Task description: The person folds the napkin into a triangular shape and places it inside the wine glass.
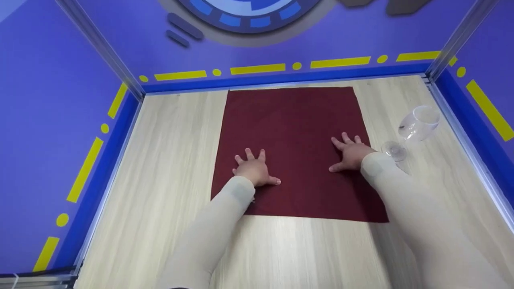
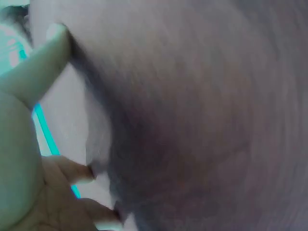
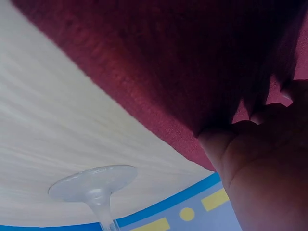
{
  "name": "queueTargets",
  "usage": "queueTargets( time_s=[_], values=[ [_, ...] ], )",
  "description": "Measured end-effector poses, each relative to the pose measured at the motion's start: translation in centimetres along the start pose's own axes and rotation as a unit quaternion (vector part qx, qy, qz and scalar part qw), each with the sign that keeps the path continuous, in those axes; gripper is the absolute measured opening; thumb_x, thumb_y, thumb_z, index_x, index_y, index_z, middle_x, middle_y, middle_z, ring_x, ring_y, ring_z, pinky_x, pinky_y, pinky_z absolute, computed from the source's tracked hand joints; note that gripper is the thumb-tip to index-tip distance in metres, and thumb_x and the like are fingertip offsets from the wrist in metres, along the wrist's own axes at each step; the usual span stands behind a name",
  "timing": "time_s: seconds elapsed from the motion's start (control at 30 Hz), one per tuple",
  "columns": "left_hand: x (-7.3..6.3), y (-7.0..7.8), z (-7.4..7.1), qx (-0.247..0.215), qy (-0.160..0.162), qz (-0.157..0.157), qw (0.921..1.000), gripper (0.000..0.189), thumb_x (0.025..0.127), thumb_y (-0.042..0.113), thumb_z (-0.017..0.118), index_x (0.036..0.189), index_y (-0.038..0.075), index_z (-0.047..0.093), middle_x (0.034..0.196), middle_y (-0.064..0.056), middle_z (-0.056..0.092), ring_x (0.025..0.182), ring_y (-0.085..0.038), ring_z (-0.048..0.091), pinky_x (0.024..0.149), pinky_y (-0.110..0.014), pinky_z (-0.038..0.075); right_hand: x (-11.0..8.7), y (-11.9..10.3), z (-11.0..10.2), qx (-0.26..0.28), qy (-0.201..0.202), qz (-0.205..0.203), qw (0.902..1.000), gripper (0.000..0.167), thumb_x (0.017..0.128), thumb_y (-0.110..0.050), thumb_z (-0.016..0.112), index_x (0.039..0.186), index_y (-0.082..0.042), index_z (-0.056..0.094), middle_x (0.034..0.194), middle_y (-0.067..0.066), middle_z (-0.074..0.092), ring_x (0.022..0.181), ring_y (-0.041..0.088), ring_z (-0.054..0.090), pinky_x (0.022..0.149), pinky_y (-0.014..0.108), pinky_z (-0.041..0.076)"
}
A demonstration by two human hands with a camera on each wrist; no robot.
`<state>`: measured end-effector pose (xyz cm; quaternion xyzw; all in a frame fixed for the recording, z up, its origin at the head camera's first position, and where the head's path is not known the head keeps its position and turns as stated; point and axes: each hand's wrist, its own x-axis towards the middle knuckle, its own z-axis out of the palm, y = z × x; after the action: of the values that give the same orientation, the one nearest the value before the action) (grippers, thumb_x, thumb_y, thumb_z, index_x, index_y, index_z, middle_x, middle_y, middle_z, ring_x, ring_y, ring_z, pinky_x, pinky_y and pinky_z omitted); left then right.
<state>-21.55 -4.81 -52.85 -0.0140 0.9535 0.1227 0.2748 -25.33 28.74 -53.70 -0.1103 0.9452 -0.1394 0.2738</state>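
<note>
A dark red cloth (image 1: 297,128) lies spread flat on the wooden table, its far edge close to the back wall. My left hand (image 1: 253,169) rests on its left part with the fingers spread and the thumb pointing right. On the right part, near the cloth's edge, my right hand (image 1: 352,155) touches the fabric, fingers spread and thumb toward the middle. In the right wrist view the fingertips meet the red cloth (image 3: 120,62). The left wrist view is blurred, with the left hand's thumb (image 2: 43,67) against the cloth. Neither hand grips anything.
A clear wine glass (image 1: 419,124) stands on the wooden table (image 1: 168,160), just right of my right wrist. Purple-blue walls (image 1: 281,52) with yellow markings enclose the table at the back and both sides, with metal rails (image 1: 100,44) at the corners.
</note>
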Motion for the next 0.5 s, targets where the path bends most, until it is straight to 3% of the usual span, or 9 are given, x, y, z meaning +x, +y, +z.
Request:
queueTargets(
  time_s=[0.5],
  values=[
    [0.82, -0.46, -0.68, -0.010, 0.001, 0.013, 0.9999, 0.125, 0.076, 0.067, 0.086, 0.171, 0.031, 0.013, 0.177, -0.019, -0.007, 0.160, -0.055, -0.004, 0.122, -0.074, 0.024, -0.22, -0.69, 0.06, -0.007, 0.012, 0.004, 0.9999, 0.119, 0.086, -0.063, 0.078, 0.169, -0.008, 0.014, 0.171, 0.035, -0.001, 0.151, 0.070, -0.002, 0.122, 0.075, 0.017]
  ],
)
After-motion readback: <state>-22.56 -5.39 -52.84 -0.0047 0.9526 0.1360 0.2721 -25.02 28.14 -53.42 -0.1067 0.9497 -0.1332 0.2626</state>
